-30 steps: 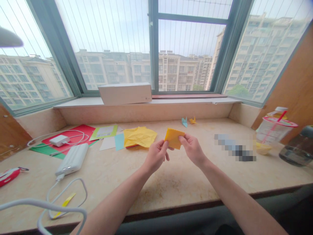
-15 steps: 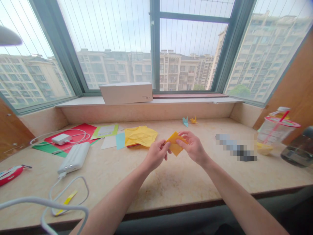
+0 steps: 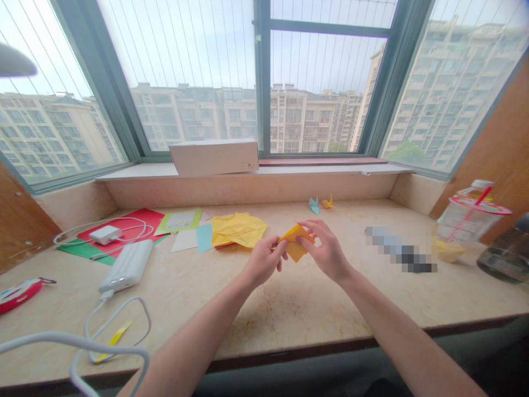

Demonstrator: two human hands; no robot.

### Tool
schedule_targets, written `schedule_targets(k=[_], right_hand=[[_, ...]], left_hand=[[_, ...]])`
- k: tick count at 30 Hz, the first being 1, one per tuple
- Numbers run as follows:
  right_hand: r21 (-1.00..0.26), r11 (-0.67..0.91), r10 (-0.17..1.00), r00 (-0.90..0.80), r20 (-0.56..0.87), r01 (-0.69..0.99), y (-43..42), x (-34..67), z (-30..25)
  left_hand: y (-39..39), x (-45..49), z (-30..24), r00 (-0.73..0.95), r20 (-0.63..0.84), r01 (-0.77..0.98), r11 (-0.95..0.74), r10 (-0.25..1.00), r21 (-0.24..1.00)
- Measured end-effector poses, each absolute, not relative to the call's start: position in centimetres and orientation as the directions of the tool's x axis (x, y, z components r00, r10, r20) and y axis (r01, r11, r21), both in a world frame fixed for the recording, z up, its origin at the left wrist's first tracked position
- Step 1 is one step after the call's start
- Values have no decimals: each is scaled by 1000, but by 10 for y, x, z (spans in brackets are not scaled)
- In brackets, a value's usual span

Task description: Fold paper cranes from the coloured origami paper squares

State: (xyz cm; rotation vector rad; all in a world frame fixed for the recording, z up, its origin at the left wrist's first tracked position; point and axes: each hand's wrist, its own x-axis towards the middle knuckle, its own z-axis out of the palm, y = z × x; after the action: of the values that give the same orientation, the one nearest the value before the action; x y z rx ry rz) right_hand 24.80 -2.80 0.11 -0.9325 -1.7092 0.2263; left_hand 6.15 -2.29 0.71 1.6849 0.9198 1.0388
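Observation:
A small folded piece of yellow origami paper [image 3: 296, 251] is held above the counter between both hands, one corner pointing down. My left hand [image 3: 268, 258] pinches its left edge with thumb and fingers. On the other side, my right hand [image 3: 324, 243] grips the right part, its thumb on the front face and its fingers behind the top edge. Behind my left hand lies a creased yellow sheet [image 3: 239, 229] on other papers. Beyond my right hand stand a light-blue folded paper figure [image 3: 314, 205] and a yellow-orange paper crane [image 3: 329, 202].
Left on the counter are red paper [image 3: 132, 220], green paper [image 3: 82, 252], a white charger [image 3: 105, 235], a power bank [image 3: 127, 266] and a looping cable [image 3: 142, 309]. A white box [image 3: 214, 157] sits on the sill. A plastic cup with a straw [image 3: 467, 220] stands at right.
My right hand has shifted slightly left, and the top of the yellow paper now looks more bent over between my hands. Both hands keep their hold.

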Motion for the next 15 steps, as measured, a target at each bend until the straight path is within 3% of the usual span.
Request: schedule_targets(k=[15], right_hand=[[-417, 758, 585, -239, 775, 502, -24, 255, -2]], left_hand=[[-22, 60, 10, 332, 204, 99, -250, 921, 963]])
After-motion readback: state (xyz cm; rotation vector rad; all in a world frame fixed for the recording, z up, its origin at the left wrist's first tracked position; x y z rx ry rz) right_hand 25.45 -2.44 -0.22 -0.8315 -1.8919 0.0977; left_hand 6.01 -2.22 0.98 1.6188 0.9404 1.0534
